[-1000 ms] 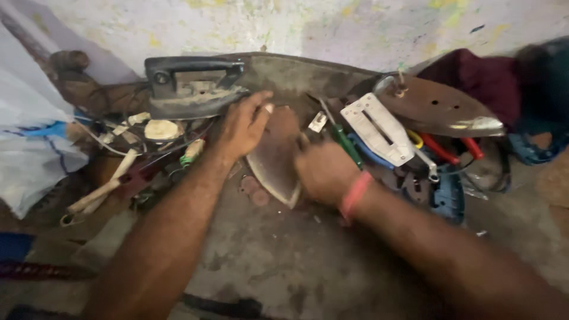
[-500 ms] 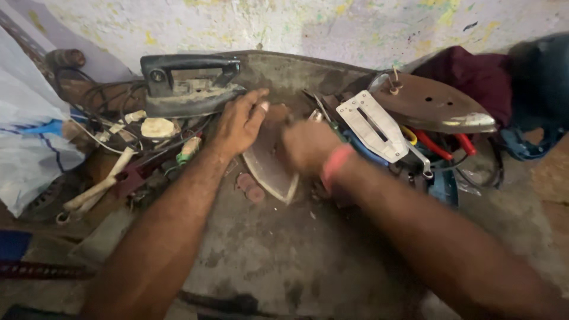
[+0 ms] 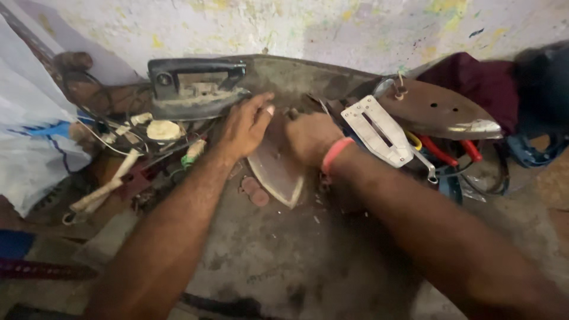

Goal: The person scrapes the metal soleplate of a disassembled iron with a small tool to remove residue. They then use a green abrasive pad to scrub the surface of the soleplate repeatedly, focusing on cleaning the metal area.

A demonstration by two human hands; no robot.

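A worn pointed iron soleplate (image 3: 278, 169) lies on the dirty work surface, its tip towards me. My left hand (image 3: 246, 124) rests flat on its upper left edge with the fingers spread. My right hand (image 3: 309, 137), with a pink band on the wrist, is curled over the plate's upper right part; what its fingers grip is hidden. Two small round reddish discs (image 3: 255, 191) lie just left of the plate's tip.
A dark iron top with handle (image 3: 195, 89) stands at the back left. A second soleplate (image 3: 438, 109) and a perforated metal plate (image 3: 379, 130) lie right, over red-handled pliers (image 3: 453, 151). Wires, a cream part (image 3: 163, 130) and a green-tipped tool (image 3: 192, 153) clutter the left.
The view has shifted slightly. My right hand has moved up and left along the soleplate towards my left hand, which stays on the plate's edge.
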